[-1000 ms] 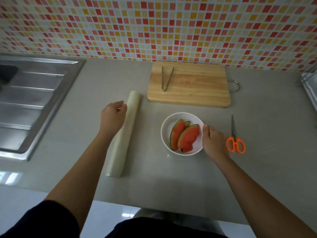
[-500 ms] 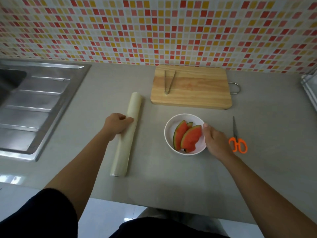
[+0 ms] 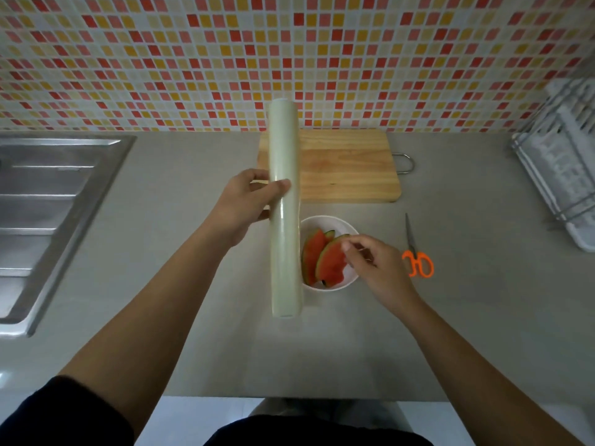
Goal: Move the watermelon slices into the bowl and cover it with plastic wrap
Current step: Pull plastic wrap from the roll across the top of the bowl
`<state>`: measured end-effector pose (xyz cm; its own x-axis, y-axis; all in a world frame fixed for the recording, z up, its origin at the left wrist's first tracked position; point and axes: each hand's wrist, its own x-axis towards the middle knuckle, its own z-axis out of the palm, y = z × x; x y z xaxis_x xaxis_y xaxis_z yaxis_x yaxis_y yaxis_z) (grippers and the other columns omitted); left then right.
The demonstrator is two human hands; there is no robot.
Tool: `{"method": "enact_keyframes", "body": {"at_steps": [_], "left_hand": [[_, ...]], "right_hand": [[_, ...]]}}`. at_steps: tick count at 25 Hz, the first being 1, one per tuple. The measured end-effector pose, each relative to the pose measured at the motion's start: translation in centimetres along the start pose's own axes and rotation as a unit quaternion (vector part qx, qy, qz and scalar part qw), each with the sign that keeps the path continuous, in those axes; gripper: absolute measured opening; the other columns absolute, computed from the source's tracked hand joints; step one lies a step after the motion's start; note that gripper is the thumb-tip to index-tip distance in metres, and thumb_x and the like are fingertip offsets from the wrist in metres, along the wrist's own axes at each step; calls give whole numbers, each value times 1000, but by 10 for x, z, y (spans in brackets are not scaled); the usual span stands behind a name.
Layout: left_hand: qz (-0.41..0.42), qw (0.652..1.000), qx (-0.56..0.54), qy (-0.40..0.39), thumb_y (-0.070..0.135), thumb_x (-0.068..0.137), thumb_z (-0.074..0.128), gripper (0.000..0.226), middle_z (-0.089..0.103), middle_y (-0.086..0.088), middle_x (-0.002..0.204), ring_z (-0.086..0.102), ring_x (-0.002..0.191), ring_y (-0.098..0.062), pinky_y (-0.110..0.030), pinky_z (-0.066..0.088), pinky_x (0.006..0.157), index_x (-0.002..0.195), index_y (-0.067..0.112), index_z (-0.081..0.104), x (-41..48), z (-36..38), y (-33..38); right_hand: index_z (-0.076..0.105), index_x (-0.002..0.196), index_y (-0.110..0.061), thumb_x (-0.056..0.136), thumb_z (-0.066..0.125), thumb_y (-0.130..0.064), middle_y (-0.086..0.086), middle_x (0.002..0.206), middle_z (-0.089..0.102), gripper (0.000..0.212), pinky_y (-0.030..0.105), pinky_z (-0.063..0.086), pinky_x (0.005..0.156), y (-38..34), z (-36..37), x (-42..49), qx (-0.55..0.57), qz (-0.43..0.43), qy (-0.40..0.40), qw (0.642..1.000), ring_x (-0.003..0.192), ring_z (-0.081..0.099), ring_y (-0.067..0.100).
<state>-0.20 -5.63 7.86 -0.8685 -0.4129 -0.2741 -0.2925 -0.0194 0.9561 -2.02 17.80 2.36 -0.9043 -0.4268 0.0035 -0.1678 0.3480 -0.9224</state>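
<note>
My left hand (image 3: 244,204) grips a long roll of plastic wrap (image 3: 285,204) near its middle and holds it above the counter, pointing away from me. The roll hides the left edge of the white bowl (image 3: 325,220). Inside the bowl lie red watermelon slices (image 3: 331,265) with green rinds. My right hand (image 3: 376,268) hovers over the right side of the bowl, fingers loosely curled toward the roll, holding nothing that I can see.
A wooden cutting board (image 3: 347,169) lies behind the bowl, partly hidden by the roll. Orange-handled scissors (image 3: 417,255) lie right of the bowl. A steel sink (image 3: 48,204) is at the left, a dish rack (image 3: 560,162) at the far right. The counter's front edge is near me.
My left hand closed round the roll and lifted it off the counter, carrying it right, over the bowl's left edge. My right hand left the bowl's rim and rose toward the roll.
</note>
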Motion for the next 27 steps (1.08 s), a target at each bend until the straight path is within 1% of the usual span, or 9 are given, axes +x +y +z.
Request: {"method": "enact_keyframes", "body": {"at_steps": [2,4,8,14,17,19,22,24,27], "left_hand": [[7,1000,-22,-1,25,81,73,35,70,-2,85,71,70,-11,-24,55,59,109,9,58,2,9,2],[12,999,-36,0,24,81,72,35,72,0,83,71,70,-11,-24,55,58,110,8,58,3,17,2],[22,999,-40,10,26,80,73,37,72,-4,92,72,77,-12,-24,56,61,110,12,56,2,25,2],[33,999,-25,33,29,79,74,44,72,-6,96,72,84,-16,-35,59,73,115,12,55,-4,32,7],[46,998,8,36,35,78,71,49,71,-8,100,71,90,-20,-41,58,81,120,12,58,-5,32,10],[54,998,21,33,39,81,66,49,70,-7,102,70,92,-21,-43,57,84,122,12,59,-6,34,11],[59,996,45,47,46,88,52,44,65,-4,107,65,97,-22,-48,56,85,124,20,55,-11,42,7],[67,994,60,65,46,92,41,43,63,2,107,62,99,-19,-46,53,88,128,24,48,-16,51,3],[99,988,73,98,41,97,30,43,56,18,100,58,89,5,-25,50,85,136,25,38,-23,62,-1]], "right_hand": [[66,81,-36,85,62,-28,-13,77,68,10,16,49,71,-6,6,-6,43,29,-43,998,75,64,6],[69,83,-34,81,66,-33,-9,82,70,3,20,52,74,-8,11,-10,78,55,-58,994,80,66,7],[71,86,-25,75,74,-29,0,87,72,12,23,55,72,-6,16,-12,137,92,-52,985,82,67,12],[70,74,-28,78,71,-17,-9,70,70,11,19,52,64,-9,16,-14,119,67,-33,990,69,66,4],[66,75,-23,84,62,-18,-4,74,67,11,21,54,67,-12,13,-14,109,87,-50,989,71,64,9],[61,75,-17,88,56,-14,2,78,63,14,26,55,69,-15,13,-14,212,152,-80,962,71,62,14],[52,71,-14,90,47,-5,3,71,56,21,21,50,58,-20,13,-12,333,206,-88,916,64,54,13],[50,71,-12,90,46,-9,4,71,53,20,23,45,59,-23,15,-12,317,215,-75,921,64,50,15],[50,80,-10,93,46,-29,2,74,54,23,33,48,69,-23,25,-20,206,172,-67,961,70,53,12]]}}
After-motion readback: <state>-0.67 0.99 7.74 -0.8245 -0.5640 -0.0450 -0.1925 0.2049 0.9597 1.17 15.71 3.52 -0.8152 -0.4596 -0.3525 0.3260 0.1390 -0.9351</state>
